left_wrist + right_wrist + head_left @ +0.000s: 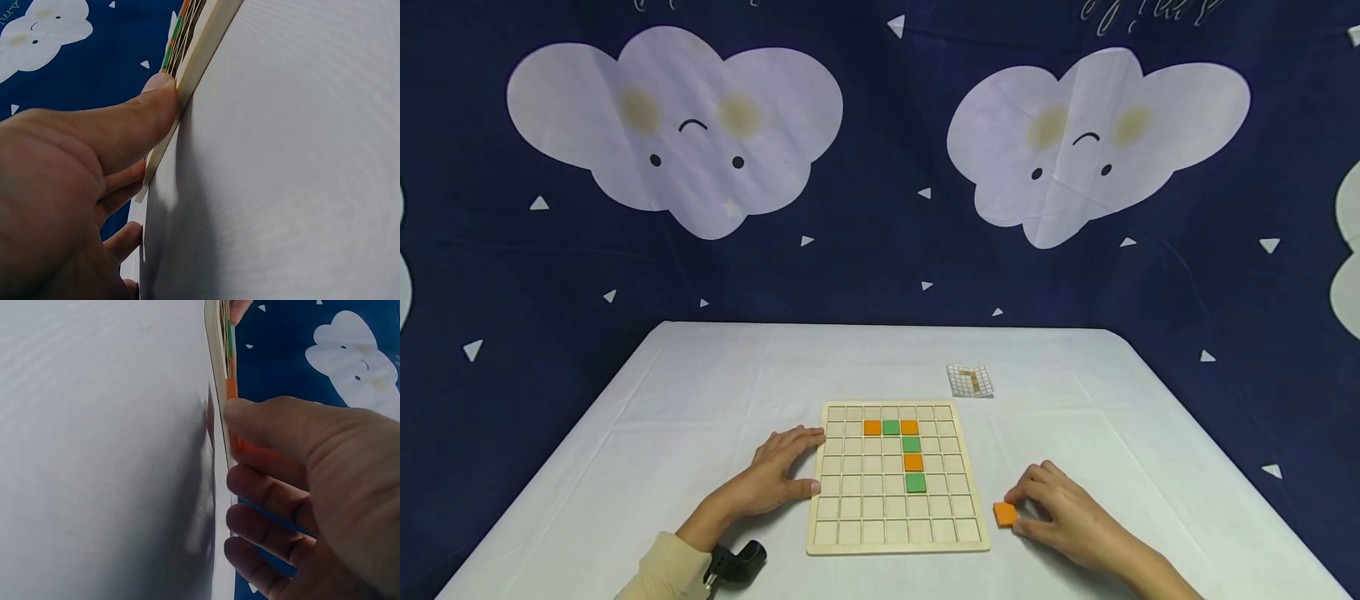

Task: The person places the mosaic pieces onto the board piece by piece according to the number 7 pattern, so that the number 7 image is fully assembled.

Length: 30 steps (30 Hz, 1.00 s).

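A wooden grid board (pixel 850 549) lies on the table, with three orange and three green square tiles in its cells. They form a row near the top and a column running down from its right end; the lowest is a green tile (pixel 916 482). My left hand (pixel 771 477) rests against the board's left edge, thumb and fingertips touching it with the fingers spread. To the right of the board, my right hand (pixel 1067 512) pinches an orange tile (pixel 1004 515) between thumb and index finger. In the right wrist view the thumb partly hides this tile.
A small printed card (pixel 970 381) with a grid pattern of coloured squares lies beyond the board's upper right corner. White cloth covers the table (pixel 737 358). Behind it hangs a dark blue curtain (pixel 880 275) with clouds. A black strap device (pixel 737 562) sits at the left wrist.
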Each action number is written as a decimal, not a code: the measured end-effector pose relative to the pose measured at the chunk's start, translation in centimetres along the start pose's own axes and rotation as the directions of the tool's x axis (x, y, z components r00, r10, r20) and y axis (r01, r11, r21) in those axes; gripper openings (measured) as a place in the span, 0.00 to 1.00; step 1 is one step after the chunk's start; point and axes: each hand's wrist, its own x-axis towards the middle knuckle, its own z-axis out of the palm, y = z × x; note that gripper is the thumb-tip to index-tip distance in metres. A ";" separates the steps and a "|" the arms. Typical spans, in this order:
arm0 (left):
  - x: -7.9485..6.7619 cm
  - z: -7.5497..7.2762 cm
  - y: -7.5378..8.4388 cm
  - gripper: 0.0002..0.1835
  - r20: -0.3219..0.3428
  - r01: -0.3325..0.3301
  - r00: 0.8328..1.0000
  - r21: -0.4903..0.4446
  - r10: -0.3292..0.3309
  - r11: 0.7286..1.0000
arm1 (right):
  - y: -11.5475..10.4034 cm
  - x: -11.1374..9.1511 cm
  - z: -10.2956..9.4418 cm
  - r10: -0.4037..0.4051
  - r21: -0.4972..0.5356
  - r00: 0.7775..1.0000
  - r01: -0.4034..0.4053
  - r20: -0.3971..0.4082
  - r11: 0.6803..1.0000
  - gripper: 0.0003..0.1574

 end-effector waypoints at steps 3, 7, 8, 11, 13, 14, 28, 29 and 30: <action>0.0 0.0 0.0 0.36 0.000 0.000 1.000 -0.004 0.000 1.000 | 0.0 0.2 0.0 -0.019 -0.001 0.999 0.019 -0.034 1.000 0.17; 0.0 0.0 0.0 0.36 0.003 0.000 1.000 -0.001 0.000 1.000 | -0.1 0.4 0.0 -0.014 0.012 0.999 0.014 -0.038 1.000 0.17; 0.0 0.0 0.0 0.36 0.003 -0.002 1.000 -0.001 0.002 1.000 | -0.2 0.5 0.0 -0.012 0.013 0.999 0.013 -0.040 1.000 0.17; 0.0 0.0 0.0 0.36 0.004 -0.004 1.000 0.000 0.004 1.000 | -0.4 0.6 0.1 0.002 0.016 0.999 -0.001 -0.039 1.000 0.18; 0.0 0.0 -0.1 0.36 0.004 -0.002 1.000 0.002 0.002 1.000 | -0.5 0.7 0.1 0.008 0.021 0.999 -0.007 -0.045 1.000 0.18; 0.0 0.0 -0.1 0.36 0.004 -0.002 1.000 0.003 0.002 1.000 | -0.6 0.8 0.2 0.010 0.022 0.999 -0.009 -0.045 1.000 0.17; 0.0 0.0 -0.1 0.37 -0.013 -0.010 1.000 0.014 0.010 1.000 | -2.1 2.5 0.6 0.067 0.106 0.998 -0.066 -0.002 0.992 0.13; 0.0 0.0 -0.1 0.37 -0.012 -0.010 1.000 0.014 0.010 1.000 | -2.2 2.6 0.7 0.070 0.113 0.998 -0.069 -0.003 0.991 0.13; 0.0 0.0 -0.1 0.37 -0.011 -0.010 1.000 0.012 0.010 1.000 | -2.3 2.7 0.8 0.072 0.118 0.997 -0.071 -0.005 0.991 0.13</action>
